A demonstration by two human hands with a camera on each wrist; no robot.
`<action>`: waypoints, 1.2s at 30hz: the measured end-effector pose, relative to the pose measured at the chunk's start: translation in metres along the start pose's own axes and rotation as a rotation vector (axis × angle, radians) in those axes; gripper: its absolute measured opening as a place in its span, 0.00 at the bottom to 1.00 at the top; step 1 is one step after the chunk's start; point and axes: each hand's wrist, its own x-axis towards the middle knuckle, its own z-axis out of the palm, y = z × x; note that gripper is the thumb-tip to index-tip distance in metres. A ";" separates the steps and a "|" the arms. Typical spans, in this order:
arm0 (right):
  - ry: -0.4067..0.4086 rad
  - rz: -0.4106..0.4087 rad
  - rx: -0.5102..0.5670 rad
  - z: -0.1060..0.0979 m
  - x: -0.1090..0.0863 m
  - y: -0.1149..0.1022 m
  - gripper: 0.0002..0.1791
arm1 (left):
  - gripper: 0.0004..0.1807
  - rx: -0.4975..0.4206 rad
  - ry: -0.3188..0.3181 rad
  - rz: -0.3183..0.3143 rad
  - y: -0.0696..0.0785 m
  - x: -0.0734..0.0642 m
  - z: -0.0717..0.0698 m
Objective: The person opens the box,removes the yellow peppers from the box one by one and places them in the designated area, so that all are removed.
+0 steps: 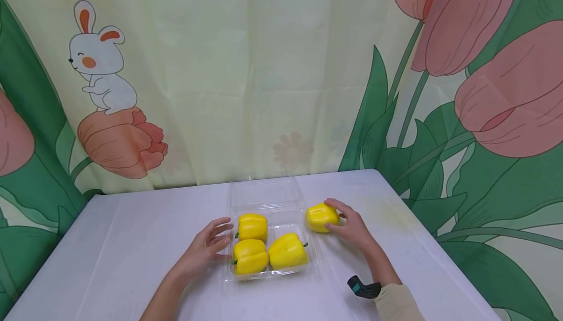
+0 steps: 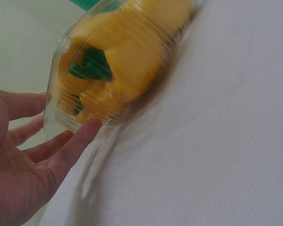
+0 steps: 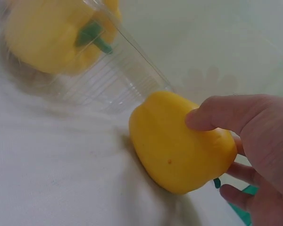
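A clear plastic clamshell box (image 1: 281, 274) lies with its lid (image 1: 266, 193) folded back, away from me. In it sit three yellow bell peppers: one at the back left (image 1: 252, 226), one at the front left (image 1: 250, 256) and one at the front right (image 1: 288, 251). My right hand (image 1: 349, 225) grips a fourth-corner-side yellow bell pepper (image 3: 179, 143) just outside the box's right wall, thumb on one side and fingers behind. My left hand (image 1: 206, 245) is at the box's left wall, fingers loosely spread, fingertips right at the plastic in the left wrist view.
A white-covered table (image 1: 132, 243) bears everything. Behind it hangs a curtain (image 1: 211, 91) printed with a rabbit and tulips. A black band with a small device (image 1: 365, 288) is on my right wrist.
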 end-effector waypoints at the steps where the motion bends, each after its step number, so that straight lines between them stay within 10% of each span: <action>1: -0.006 0.000 -0.005 0.000 0.000 -0.001 0.34 | 0.33 -0.002 -0.001 0.000 0.000 0.000 0.000; 36: 0.023 -0.046 0.039 -0.011 -0.003 -0.010 0.35 | 0.32 -0.005 0.006 -0.007 0.004 -0.002 0.003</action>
